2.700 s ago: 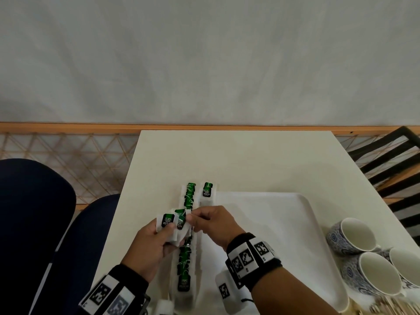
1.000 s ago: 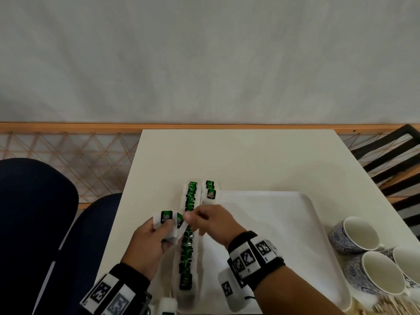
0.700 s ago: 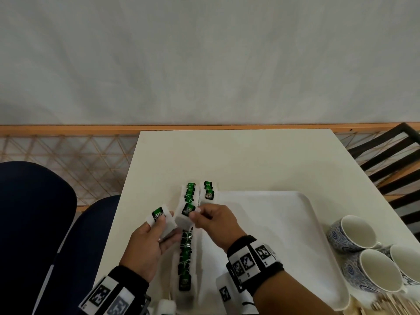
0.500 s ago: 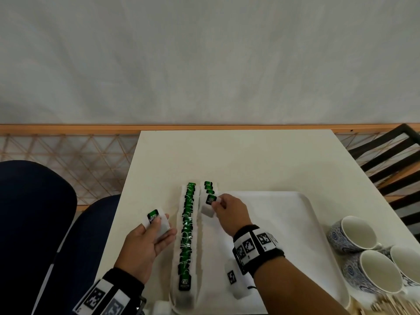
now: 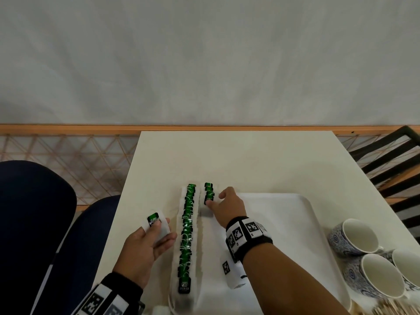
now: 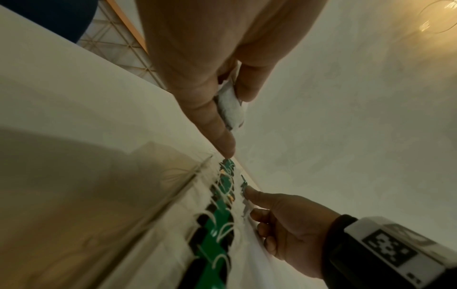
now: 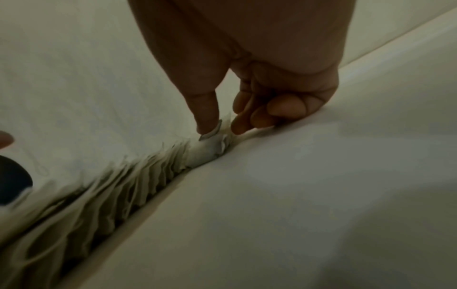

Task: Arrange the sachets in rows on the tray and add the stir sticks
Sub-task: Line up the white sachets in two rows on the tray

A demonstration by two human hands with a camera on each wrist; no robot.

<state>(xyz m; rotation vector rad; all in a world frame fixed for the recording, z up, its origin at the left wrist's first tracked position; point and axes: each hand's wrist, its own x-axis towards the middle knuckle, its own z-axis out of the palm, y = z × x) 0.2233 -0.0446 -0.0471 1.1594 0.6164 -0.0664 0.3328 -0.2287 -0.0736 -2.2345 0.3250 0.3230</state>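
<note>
sachets (image 5: 186, 233), white with green labels, stand overlapped in 2 rows.

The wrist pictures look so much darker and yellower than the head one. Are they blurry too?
Head view: evenly lit and fairly sharp, straight edges bowed by the wide lens. Left wrist view: dim, yellowish, glare at the top right corner, the near long row of sachets smeared. Right wrist view: darkest, the right hand close and soft, the sachet it pinches clearer than the blurred foreground.
</note>
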